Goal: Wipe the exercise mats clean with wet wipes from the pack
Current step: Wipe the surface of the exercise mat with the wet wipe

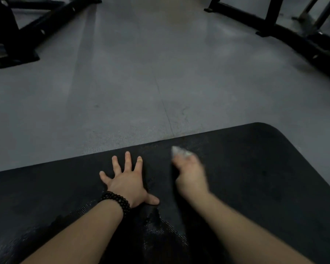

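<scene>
just past the right hand grip, its clutched wipe presses the mat.

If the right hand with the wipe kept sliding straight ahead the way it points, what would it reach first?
Probably the far edge of the black mat, then bare grey floor. The right hand with its wipe points up the picture; nothing lies in that line as far as shown, though the hand is blurred.
</scene>
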